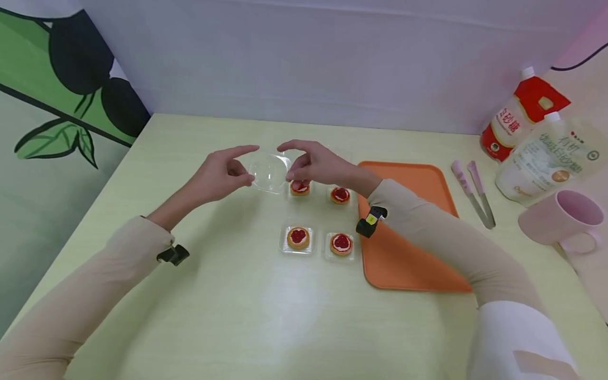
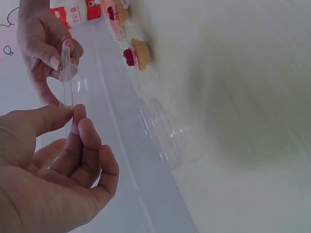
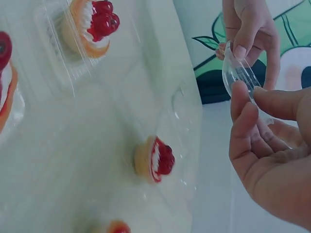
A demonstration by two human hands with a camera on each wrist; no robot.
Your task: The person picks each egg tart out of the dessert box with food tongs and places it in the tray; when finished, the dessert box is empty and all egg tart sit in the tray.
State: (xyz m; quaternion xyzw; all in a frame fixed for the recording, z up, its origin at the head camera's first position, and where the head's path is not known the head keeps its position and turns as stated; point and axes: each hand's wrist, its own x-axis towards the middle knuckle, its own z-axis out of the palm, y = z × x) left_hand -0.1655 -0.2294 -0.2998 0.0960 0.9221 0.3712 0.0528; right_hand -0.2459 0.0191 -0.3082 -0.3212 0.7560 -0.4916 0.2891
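Observation:
A clear plastic lid [image 1: 269, 173] with a domed middle is held up over the table between both hands. My left hand [image 1: 220, 177] pinches its left edge between thumb and fingertips; my right hand [image 1: 315, 162] pinches the opposite edge. Seen edge-on in the left wrist view, the lid [image 2: 68, 85] is thin and upright. Several small tarts with red fruit and white cream lie below and right, in clear trays: one tart [image 1: 300, 188] partly under my right hand, another tart [image 1: 340, 195] beside it, and nearer me a tart [image 1: 297, 238] and a tart [image 1: 341, 244].
An orange tray [image 1: 404, 264] lies under my right forearm. Right of it are two pink-handled utensils [image 1: 467, 182], a red-and-white bag [image 1: 515, 119], a pale spouted pouch [image 1: 541, 158] and a pink mug [image 1: 553, 219]. Another clear plastic piece [image 2: 163, 131] rests on the table.

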